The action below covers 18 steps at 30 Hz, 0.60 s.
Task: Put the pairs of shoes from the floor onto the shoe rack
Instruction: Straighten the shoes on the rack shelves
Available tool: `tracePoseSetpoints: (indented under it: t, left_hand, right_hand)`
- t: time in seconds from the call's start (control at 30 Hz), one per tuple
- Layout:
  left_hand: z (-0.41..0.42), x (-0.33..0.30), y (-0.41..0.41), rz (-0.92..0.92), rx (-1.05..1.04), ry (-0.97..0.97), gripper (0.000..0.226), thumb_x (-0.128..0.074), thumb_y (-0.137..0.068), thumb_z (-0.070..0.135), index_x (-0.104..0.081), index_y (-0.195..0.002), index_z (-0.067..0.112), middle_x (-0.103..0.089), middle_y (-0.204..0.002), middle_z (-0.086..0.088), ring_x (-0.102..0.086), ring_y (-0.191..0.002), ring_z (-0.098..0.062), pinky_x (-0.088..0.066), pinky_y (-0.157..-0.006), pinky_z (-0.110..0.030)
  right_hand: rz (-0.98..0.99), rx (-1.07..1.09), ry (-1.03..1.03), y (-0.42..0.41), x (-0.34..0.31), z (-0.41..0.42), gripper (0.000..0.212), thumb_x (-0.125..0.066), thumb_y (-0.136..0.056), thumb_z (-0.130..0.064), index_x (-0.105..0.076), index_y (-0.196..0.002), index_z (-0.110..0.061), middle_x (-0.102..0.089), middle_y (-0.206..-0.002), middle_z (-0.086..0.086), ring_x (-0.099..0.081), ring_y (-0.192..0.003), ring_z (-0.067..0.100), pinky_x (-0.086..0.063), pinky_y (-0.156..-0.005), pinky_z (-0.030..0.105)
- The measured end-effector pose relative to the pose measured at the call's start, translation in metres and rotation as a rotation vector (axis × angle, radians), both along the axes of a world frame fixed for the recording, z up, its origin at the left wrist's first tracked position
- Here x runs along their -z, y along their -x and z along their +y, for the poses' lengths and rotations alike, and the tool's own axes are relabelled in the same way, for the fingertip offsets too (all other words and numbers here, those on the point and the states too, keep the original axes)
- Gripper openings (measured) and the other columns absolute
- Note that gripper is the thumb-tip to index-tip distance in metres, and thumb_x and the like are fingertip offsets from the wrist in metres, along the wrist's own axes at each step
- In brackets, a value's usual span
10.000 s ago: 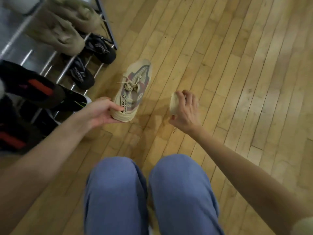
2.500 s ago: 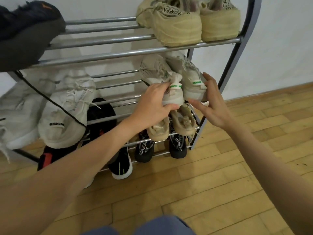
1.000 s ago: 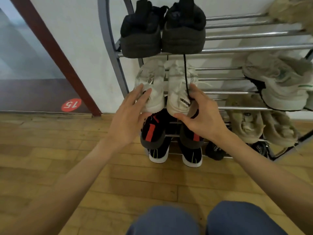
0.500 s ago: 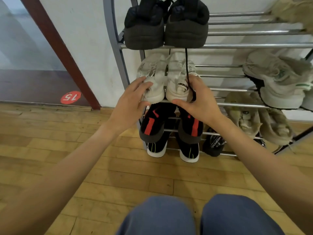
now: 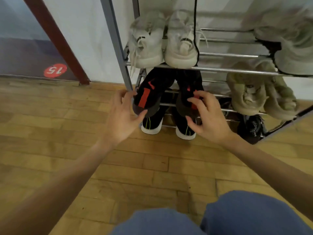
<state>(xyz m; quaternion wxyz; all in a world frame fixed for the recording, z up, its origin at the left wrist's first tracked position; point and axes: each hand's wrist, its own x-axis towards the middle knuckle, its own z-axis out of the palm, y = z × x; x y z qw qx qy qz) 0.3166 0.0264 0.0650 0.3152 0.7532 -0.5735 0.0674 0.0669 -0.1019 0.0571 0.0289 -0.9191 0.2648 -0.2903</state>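
Now the rack [image 5: 118, 48] fills the frame from 12 to 3 o'clock, its tiers loaded: a white pair [image 5: 162, 43] on the upper visible tier, a black-and-red pair [image 5: 152, 92] below it, a black pair with white soles [image 5: 152, 124] lowest, and tan pairs [image 5: 250, 92] toward 3 o'clock. No shoes show on the bare floor [image 5: 50, 124], so the task looks nearly done. The black-and-red pair lies heels toward the person, long axes running toward 12 o'clock. The left hand [image 5: 122, 119] sits just at 7 o'clock of the left shoe, fingers spread and slack, holding nothing; whether it touches the heel is unclear. The right hand [image 5: 208, 116] covers the right shoe's heel [image 5: 184, 106], fingers loosely bent over it, a firm grip not evident. Each hand is nearest its own shoe; a push toward 12 o'clock would likely seat them.
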Motion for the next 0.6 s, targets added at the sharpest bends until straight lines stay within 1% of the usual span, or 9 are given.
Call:
tracePoseSetpoints:
  t: [0.03,0.1,0.17,0.23,0.3,0.37,0.47,0.53,0.6]
  left_hand:
    - [-0.002,0.007,0.001,0.027,-0.009,-0.028,0.062,-0.072,-0.078,0.043,-0.052,-0.127,0.011,-0.051,-0.122,-0.014,-0.053,-0.111,-0.028,-0.047,-0.086,-0.032]
    - [-0.007,0.014,0.004,0.118,-0.017,-0.056,0.070,-0.072,-0.077,0.046,-0.047,-0.135,0.015,-0.050,-0.131,-0.009,-0.052,-0.118,-0.025,-0.047,-0.090,-0.031]
    - [-0.015,0.018,0.007,0.173,-0.024,-0.064,0.072,-0.071,-0.078,0.047,-0.046,-0.139,0.019,-0.049,-0.136,-0.005,-0.049,-0.124,-0.023,-0.046,-0.099,-0.035]
    - [-0.023,0.020,0.011,0.169,-0.047,-0.048,0.073,-0.071,-0.076,0.050,-0.047,-0.138,0.020,-0.048,-0.140,-0.003,-0.047,-0.127,-0.024,-0.046,-0.100,-0.039]
    - [-0.029,0.020,0.016,0.126,-0.080,-0.051,0.075,-0.069,-0.076,0.055,-0.047,-0.139,0.019,-0.047,-0.143,-0.002,-0.044,-0.129,-0.026,-0.045,-0.098,-0.039]
    - [-0.032,0.024,0.020,0.057,-0.091,-0.048,0.072,-0.067,-0.078,0.056,-0.050,-0.137,0.019,-0.047,-0.143,-0.005,-0.040,-0.128,-0.029,-0.041,-0.101,-0.038]
    - [-0.034,0.035,0.025,0.009,-0.120,0.070,0.050,-0.068,-0.076,0.053,-0.067,-0.106,0.012,-0.055,-0.133,-0.010,-0.044,-0.117,-0.028,-0.043,-0.096,-0.039]
    - [-0.035,0.042,0.029,0.036,-0.183,0.107,0.050,-0.071,-0.073,0.054,-0.064,-0.093,0.008,-0.058,-0.126,-0.011,-0.048,-0.109,-0.030,-0.041,-0.090,-0.034]
    - [-0.038,0.045,0.035,0.067,-0.249,0.140,0.055,-0.073,-0.071,0.055,-0.059,-0.089,0.006,-0.059,-0.119,-0.013,-0.050,-0.104,-0.033,-0.035,-0.086,-0.028]
  right_hand:
    - [0.015,0.058,-0.086,-0.002,0.007,0.001,0.065,-0.067,-0.083,-0.038,-0.046,-0.136,-0.007,-0.037,-0.142,0.023,-0.037,-0.132,0.036,-0.034,-0.111,0.041]
    - [-0.031,0.118,-0.282,-0.007,0.014,0.000,0.085,-0.070,-0.078,-0.047,-0.030,-0.148,-0.020,-0.016,-0.155,0.020,-0.018,-0.145,0.035,-0.022,-0.115,0.039]
    - [-0.029,0.091,-0.416,-0.012,0.020,-0.007,0.090,-0.074,-0.077,-0.045,-0.024,-0.150,-0.028,-0.002,-0.159,0.018,-0.008,-0.148,0.035,-0.027,-0.117,0.044]
    - [0.022,0.065,-0.423,-0.015,0.024,-0.015,0.089,-0.075,-0.078,-0.039,-0.023,-0.150,-0.031,0.005,-0.159,0.018,-0.008,-0.148,0.038,-0.036,-0.112,0.050]
    - [0.018,0.069,-0.401,-0.014,0.029,-0.021,0.087,-0.074,-0.080,-0.036,-0.023,-0.150,-0.030,0.003,-0.160,0.015,-0.011,-0.147,0.037,-0.041,-0.109,0.051]
    - [-0.009,0.071,-0.364,-0.013,0.033,-0.023,0.086,-0.073,-0.080,-0.039,-0.027,-0.151,-0.025,-0.003,-0.161,0.014,-0.014,-0.147,0.034,-0.039,-0.110,0.049]
    - [-0.076,0.121,-0.282,-0.013,0.042,-0.019,0.078,-0.076,-0.077,-0.039,-0.042,-0.144,-0.016,-0.019,-0.158,0.015,-0.036,-0.140,0.034,-0.044,-0.107,0.044]
    - [-0.131,0.147,-0.248,-0.019,0.049,-0.014,0.073,-0.077,-0.076,-0.039,-0.049,-0.139,-0.012,-0.029,-0.154,0.017,-0.043,-0.134,0.035,-0.047,-0.103,0.047]
    - [-0.167,0.160,-0.228,-0.024,0.055,-0.010,0.071,-0.077,-0.076,-0.038,-0.052,-0.136,-0.011,-0.034,-0.151,0.019,-0.042,-0.135,0.036,-0.048,-0.101,0.050]
